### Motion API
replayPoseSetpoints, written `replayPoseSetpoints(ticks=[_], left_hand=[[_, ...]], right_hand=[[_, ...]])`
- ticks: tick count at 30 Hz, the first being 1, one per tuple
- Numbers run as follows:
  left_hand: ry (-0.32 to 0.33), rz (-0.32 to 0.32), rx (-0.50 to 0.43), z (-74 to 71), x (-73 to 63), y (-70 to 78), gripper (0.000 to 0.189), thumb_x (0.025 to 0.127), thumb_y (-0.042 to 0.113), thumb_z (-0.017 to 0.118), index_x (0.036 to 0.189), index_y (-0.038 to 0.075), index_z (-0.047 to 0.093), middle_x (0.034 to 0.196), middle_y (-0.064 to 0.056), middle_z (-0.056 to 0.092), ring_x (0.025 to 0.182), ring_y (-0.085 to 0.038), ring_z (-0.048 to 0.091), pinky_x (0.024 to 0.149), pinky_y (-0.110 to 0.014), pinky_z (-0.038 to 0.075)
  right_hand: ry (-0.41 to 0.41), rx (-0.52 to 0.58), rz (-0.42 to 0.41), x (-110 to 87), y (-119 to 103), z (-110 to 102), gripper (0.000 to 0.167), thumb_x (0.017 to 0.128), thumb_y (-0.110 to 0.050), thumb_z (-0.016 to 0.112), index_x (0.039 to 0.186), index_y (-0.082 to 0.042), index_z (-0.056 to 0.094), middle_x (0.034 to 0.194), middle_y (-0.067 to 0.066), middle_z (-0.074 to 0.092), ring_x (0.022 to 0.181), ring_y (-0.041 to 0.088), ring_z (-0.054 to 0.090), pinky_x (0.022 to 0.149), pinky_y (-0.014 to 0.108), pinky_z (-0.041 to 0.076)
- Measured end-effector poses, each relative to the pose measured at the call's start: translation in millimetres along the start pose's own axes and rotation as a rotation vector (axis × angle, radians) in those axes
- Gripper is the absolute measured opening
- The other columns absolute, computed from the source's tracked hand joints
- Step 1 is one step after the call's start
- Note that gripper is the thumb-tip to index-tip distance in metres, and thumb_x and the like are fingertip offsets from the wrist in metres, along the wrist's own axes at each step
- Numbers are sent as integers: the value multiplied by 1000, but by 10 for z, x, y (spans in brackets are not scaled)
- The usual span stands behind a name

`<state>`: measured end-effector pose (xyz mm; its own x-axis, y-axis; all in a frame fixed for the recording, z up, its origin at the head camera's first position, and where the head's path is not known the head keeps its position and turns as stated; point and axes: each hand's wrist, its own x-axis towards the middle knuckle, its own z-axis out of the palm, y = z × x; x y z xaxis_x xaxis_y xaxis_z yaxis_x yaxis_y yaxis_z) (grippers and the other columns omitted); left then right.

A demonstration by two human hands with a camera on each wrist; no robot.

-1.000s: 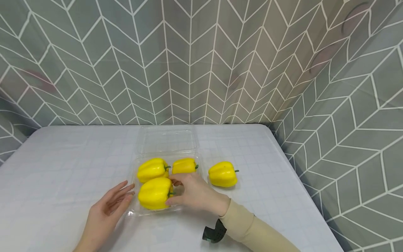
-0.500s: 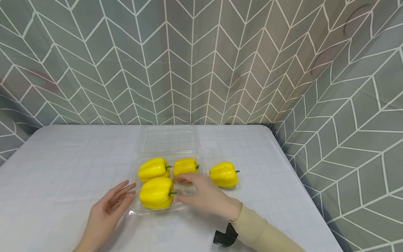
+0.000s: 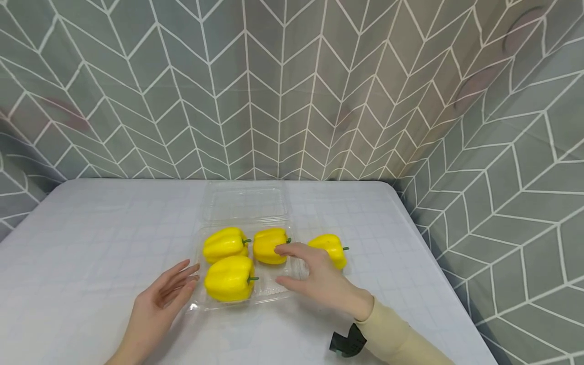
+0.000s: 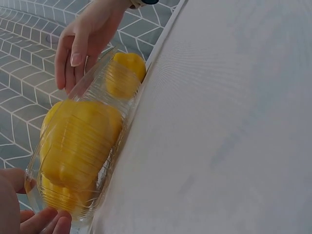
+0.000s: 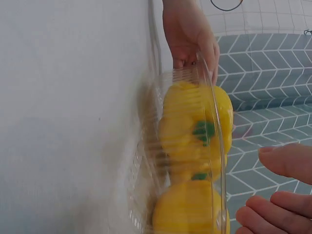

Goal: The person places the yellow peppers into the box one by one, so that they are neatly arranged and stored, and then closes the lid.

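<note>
A clear plastic clamshell container [image 3: 269, 293] lies with its lid [image 3: 246, 202] folded back. Three yellow bell peppers sit in it: a back left bell pepper [image 3: 223, 245], a front left bell pepper [image 3: 228, 279] and a back right bell pepper [image 3: 268, 248]. Its front right part holds no pepper. At the container's left edge, my left hand [image 3: 157, 299] rests with loosely bent fingers touching the wall. My right hand [image 3: 321, 279] hovers over the right edge, thumb and fingers apart, holding nothing. Behind it, another yellow bell pepper [image 3: 333, 247] lies on the table, partly hidden.
A white patterned cloth covers the table [image 3: 114, 228]. Close behind the table's far edge hangs a grey chevron curtain [image 3: 274, 101], which continues along the right side. A black wrist device [image 3: 349, 342] is at the right sleeve.
My right hand has drawn away rightward from the front left bell pepper, past the front right part of the container. The left hand has stayed at the container's left edge.
</note>
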<state>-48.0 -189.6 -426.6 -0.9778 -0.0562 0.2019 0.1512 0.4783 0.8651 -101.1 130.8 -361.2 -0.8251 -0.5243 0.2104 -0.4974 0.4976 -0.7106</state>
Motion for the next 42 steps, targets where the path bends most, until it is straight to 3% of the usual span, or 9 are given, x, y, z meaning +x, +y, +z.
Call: replayPoseSetpoints(ticks=[15, 27, 34, 42], left_hand=[[-1, 35, 3, 12, 33, 38, 47, 97, 16, 67, 142, 10, 53, 130, -9, 68, 107, 10, 61, 87, -7, 52], [0, 33, 20, 10, 20, 27, 49, 96, 14, 69, 142, 11, 53, 130, -9, 68, 106, 12, 61, 87, -6, 51], [6, 41, 26, 10, 11, 23, 50, 95, 13, 70, 142, 11, 53, 129, -9, 68, 106, 11, 61, 87, -5, 51], [-3, 18, 29, 3, 7, 29, 49, 96, 16, 69, 142, 12, 53, 130, -8, 68, 106, 11, 61, 86, -5, 51]], right_hand=[[146, -138, -118, -113, 271, -350, 54, 81, -19, 85, 130, -13, 63, 130, -4, 66, 122, 17, 61, 107, 40, 50], [69, -179, -6, -104, 490, -629, 65, 77, -24, 88, 135, -15, 59, 134, -1, 63, 125, 22, 58, 108, 46, 48], [-12, -163, 103, -111, 643, -768, 66, 78, -29, 87, 135, -14, 58, 139, 4, 60, 131, 27, 54, 111, 51, 45], [-73, -155, 143, -119, 808, -836, 74, 78, -36, 86, 138, -6, 55, 141, 6, 58, 134, 31, 50, 111, 56, 42]])
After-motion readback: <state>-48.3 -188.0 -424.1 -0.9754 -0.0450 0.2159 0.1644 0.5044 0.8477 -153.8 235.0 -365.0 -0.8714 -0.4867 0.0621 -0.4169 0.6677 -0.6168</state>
